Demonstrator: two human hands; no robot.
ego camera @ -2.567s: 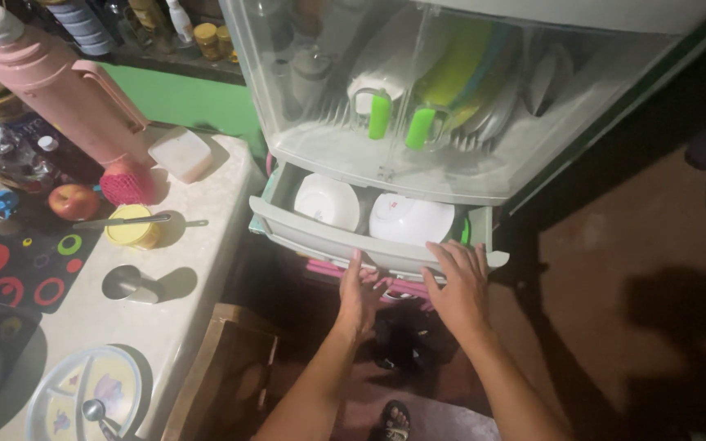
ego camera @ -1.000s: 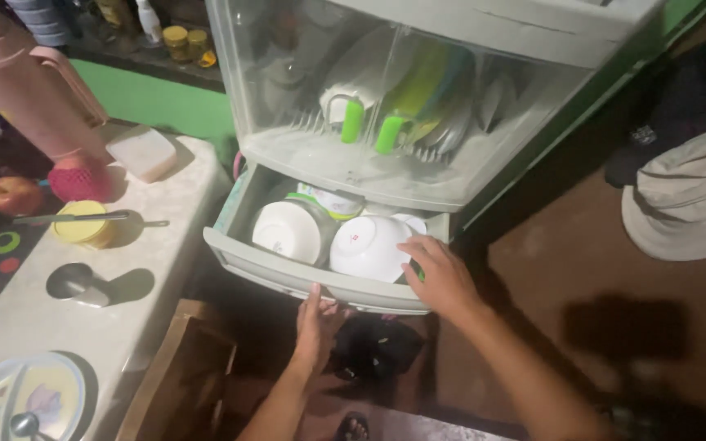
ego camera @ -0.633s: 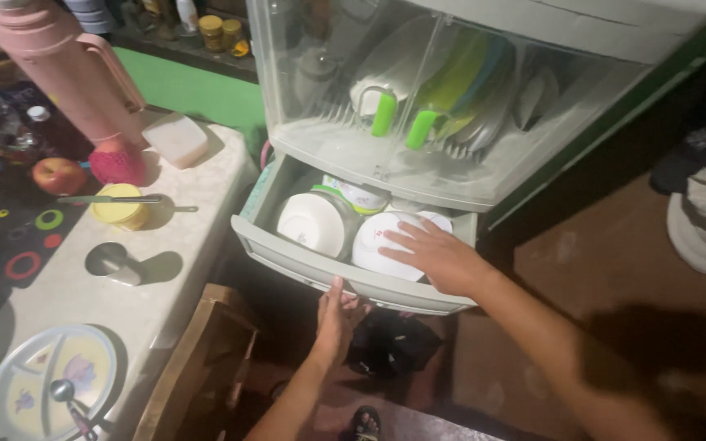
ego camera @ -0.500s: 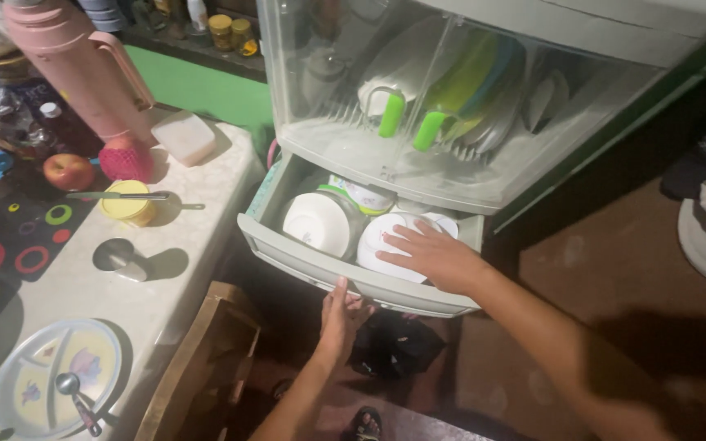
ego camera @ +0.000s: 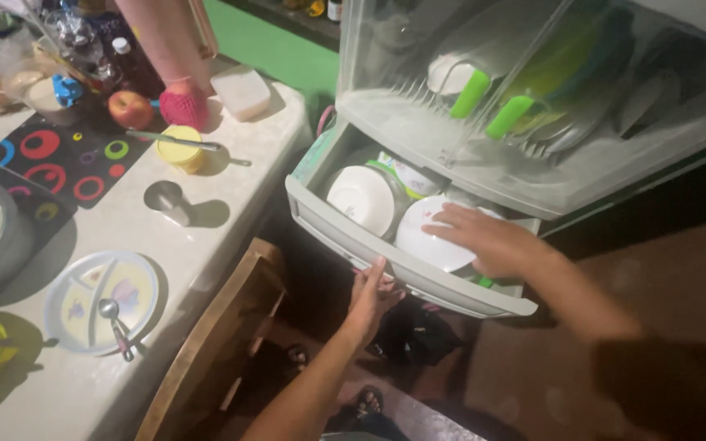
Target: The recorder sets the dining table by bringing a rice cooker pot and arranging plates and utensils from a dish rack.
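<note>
The pulled-out drawer [ego camera: 386, 253] of a pale plastic dish cabinet [ego camera: 533, 106] serves as the landmark here. The right hand [ego camera: 484, 241] reaches into the drawer from the right, its palm laid flat and fingers spread loosely over the back of an upturned white bowl [ego camera: 431, 237] that sits in the drawer's right half; the hand rests on the bowl rather than closing around it, with the fingertips pointing toward the drawer's left end and the bowl's rim showing out from under the palm on the side nearest the drawer front. Just left of that bowl, in the drawer's left half, a second white bowl [ego camera: 361, 200] leans on its side with its hollow facing the front wall, and behind it a cup with a green band [ego camera: 402, 175] is partly visible. The left hand [ego camera: 369, 298] is below the drawer, fingers extended upward and touching the underside of the front wall near its middle, open and gripping nothing that can be seen. Above the drawer, behind the cabinet's clear door, stand plates and two mugs with green handles [ego camera: 488, 106]. To the left of the drawer runs a light counter [ego camera: 214, 237] carrying a divided plate with a spoon [ego camera: 104, 302], a yellow-lidded jar [ego camera: 180, 149] and an apple [ego camera: 131, 108].
</note>
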